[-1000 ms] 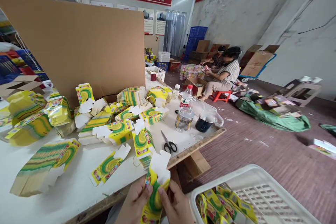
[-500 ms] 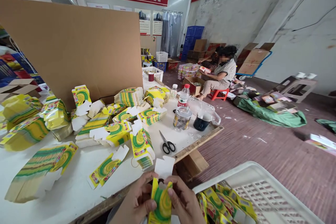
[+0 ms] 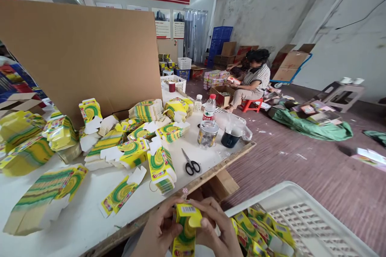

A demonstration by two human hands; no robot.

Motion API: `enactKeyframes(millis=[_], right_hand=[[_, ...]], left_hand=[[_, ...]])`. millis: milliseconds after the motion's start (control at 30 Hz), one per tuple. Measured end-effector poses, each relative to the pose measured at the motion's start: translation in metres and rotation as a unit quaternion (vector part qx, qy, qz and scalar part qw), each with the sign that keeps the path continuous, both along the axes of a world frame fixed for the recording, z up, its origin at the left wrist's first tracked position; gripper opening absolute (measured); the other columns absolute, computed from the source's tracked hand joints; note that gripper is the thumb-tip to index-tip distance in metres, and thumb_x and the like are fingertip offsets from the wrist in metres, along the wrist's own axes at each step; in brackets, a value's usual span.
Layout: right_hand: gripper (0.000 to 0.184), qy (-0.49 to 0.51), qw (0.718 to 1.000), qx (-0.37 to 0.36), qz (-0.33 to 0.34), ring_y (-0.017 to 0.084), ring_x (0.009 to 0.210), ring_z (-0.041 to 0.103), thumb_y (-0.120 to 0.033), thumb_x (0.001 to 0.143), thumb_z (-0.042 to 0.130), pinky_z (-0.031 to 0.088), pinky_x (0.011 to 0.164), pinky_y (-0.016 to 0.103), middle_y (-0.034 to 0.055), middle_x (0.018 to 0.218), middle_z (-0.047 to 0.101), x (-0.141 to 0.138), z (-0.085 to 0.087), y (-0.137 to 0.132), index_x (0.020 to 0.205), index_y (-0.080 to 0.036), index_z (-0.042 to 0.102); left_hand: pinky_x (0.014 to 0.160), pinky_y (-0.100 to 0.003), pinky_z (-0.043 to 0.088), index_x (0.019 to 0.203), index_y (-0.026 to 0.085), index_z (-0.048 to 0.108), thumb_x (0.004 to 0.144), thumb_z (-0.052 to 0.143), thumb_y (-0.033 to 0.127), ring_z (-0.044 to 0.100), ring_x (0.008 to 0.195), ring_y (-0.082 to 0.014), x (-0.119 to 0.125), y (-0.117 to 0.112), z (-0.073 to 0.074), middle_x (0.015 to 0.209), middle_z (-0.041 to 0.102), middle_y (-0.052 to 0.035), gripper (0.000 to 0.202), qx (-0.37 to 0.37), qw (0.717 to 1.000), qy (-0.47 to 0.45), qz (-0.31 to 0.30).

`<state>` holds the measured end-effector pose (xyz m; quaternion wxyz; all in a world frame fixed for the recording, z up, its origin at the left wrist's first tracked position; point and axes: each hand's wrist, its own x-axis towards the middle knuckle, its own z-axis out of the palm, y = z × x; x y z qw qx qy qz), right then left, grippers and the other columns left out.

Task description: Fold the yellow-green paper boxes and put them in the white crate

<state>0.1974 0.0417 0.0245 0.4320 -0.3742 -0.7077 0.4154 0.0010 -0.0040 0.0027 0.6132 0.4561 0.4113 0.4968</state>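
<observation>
Both my hands hold one small yellow and green carton [image 3: 186, 229] at the bottom of the view, below the table's front edge. My left hand [image 3: 157, 231] grips its left side with curled fingers. My right hand [image 3: 215, 227] grips the right side, its thumb pressing on the closed top flap with a barcode. Just to the right stands a white plastic basket [image 3: 304, 217] with several folded cartons of the same kind inside. On the white table [image 3: 87, 204] lie stacks of flat yellow and green carton blanks [image 3: 45, 192].
Black scissors [image 3: 189, 164], a glass jar [image 3: 207, 133], a water bottle [image 3: 210, 107] and a dark cup [image 3: 230, 138] sit near the table's right edge. A large cardboard sheet [image 3: 84, 52] stands behind the table. Another person [image 3: 253, 82] sits on a red stool at the back.
The carton's white top flap, open and upright before, is now folded down shut. My hands have stayed at the table's front edge.
</observation>
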Motion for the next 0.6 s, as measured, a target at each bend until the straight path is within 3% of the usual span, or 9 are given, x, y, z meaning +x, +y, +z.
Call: enactKeyframes(millis=[133,233,333,467,600], right_hand=[[0.035,-0.021,0.995,-0.094,-0.035,0.017,0.069,0.069,-0.042,0.090,0.064,0.053,0.059,0.021,0.0040,0.092,0.076,-0.010,-0.014,-0.007,0.120,-0.024,0.068],[0.028,-0.045,0.993,-0.082,-0.078,0.015,0.056,0.062,-0.039,0.090,0.060,0.047,0.052,0.021,-0.0001,0.074,0.071,-0.017,-0.027,-0.010,0.111,-0.023,0.067],[0.030,-0.064,0.991,-0.063,-0.097,0.015,0.048,0.056,-0.034,0.085,0.061,0.043,0.048,0.022,-0.0043,0.063,0.064,-0.021,-0.032,-0.011,0.113,-0.024,0.065],[0.036,-0.070,0.990,-0.070,-0.100,0.015,0.046,0.052,-0.030,0.080,0.063,0.039,0.047,0.023,-0.0076,0.059,0.057,-0.022,-0.034,-0.013,0.116,-0.027,0.061],[0.037,-0.066,0.990,-0.088,-0.090,0.014,0.044,0.049,-0.035,0.087,0.065,0.039,0.049,0.022,-0.0102,0.051,0.047,-0.012,-0.027,-0.012,0.122,-0.023,0.062]], left_hand=[[0.089,-0.044,0.056,0.133,0.028,0.058,0.089,0.065,0.051,0.074,0.098,-0.0287,0.004,-0.002,-0.004,0.124,0.073,-0.0134,0.050,0.013,0.999,0.041,-0.005],[0.092,-0.047,0.055,0.138,0.027,0.054,0.090,0.062,0.054,0.073,0.100,-0.0298,0.007,-0.002,-0.007,0.125,0.073,-0.0151,0.055,0.032,0.998,0.042,-0.015],[0.091,-0.048,0.055,0.140,0.026,0.051,0.089,0.064,0.052,0.073,0.103,-0.0318,0.007,-0.002,-0.008,0.122,0.074,-0.0158,0.059,0.018,0.999,0.020,-0.020],[0.088,-0.046,0.056,0.139,0.026,0.052,0.087,0.068,0.050,0.074,0.097,-0.0308,0.007,-0.002,-0.007,0.118,0.075,-0.0151,0.059,-0.001,1.000,0.001,-0.013],[0.088,-0.046,0.055,0.137,0.027,0.055,0.086,0.070,0.050,0.074,0.088,-0.0279,0.006,-0.001,-0.004,0.113,0.077,-0.0133,0.058,-0.003,1.000,0.006,0.002]])
